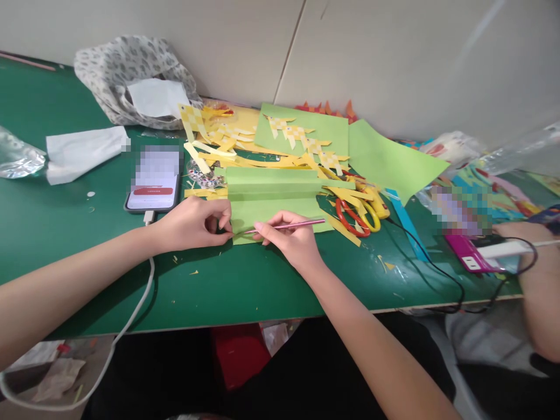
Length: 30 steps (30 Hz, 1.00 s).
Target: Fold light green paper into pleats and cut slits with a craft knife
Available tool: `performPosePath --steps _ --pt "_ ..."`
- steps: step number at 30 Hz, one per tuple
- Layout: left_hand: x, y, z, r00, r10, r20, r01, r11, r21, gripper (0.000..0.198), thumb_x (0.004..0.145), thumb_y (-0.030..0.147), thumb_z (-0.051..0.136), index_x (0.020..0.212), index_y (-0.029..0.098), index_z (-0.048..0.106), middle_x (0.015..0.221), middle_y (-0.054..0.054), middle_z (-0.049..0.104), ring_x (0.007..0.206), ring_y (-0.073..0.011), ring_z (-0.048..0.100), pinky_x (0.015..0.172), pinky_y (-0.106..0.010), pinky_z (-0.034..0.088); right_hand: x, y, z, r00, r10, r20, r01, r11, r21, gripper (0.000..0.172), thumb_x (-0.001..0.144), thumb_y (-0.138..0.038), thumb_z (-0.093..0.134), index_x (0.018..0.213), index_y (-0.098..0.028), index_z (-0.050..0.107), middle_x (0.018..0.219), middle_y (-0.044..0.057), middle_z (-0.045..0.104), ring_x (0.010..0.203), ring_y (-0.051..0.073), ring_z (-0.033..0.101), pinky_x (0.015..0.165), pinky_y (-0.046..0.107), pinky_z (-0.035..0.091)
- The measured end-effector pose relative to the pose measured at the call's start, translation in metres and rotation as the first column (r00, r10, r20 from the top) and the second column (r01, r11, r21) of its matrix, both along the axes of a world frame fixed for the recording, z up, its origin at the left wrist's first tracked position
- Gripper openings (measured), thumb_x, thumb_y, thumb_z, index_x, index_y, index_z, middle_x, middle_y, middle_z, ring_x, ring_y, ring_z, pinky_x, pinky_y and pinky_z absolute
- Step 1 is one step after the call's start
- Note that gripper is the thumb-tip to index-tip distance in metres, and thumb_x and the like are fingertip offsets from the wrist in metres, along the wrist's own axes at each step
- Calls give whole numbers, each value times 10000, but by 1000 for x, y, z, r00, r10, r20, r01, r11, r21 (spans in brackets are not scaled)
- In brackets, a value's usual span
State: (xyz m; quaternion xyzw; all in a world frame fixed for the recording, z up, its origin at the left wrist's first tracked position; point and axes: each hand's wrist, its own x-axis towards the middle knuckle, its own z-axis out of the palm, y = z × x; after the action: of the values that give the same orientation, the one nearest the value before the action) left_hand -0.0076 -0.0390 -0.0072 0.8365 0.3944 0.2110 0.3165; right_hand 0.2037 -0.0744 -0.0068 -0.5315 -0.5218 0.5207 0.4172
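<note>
A light green sheet of paper [280,205] with folds across its far part lies on the table in front of me. My left hand [199,224] is at its near left corner, thumb and fingertips pinched on the paper's edge. In my right hand [289,234] is a slim pink pencil [308,223], held in a writing grip. The pencil's tip points left and meets the paper close to my left fingertips. My fingers partly cover the sheet's near edge.
Red-and-yellow-handled scissors [350,217], a yellow glue gun [377,201] and yellow paper strips [306,163] lie beyond the sheet. A charging phone [153,178] is at left. Woven yellow paper pieces [291,133] lie behind. Another person's arm [540,280] rests near a magenta power strip [468,252].
</note>
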Motion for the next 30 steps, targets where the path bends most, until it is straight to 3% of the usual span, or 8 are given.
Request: performPosePath --steps 17,30 --pt "0 -1 4 1000 2 -3 -2 999 -41 216 674 212 612 643 200 399 673 40 695 502 -79 576 496 -166 439 3 0 0 1000 -16 6 16 1000 19 290 632 -390 783 593 -190 576 541 4 658 526 138 635 498 246 490" --pt "0 -1 3 1000 -5 15 5 1000 -26 227 685 205 616 646 200 392 687 37 705 494 -72 572 490 -163 432 35 4 -4 997 -72 39 70 996 59 264 643 -359 777 609 -187 580 576 21 684 486 123 601 516 275 489"
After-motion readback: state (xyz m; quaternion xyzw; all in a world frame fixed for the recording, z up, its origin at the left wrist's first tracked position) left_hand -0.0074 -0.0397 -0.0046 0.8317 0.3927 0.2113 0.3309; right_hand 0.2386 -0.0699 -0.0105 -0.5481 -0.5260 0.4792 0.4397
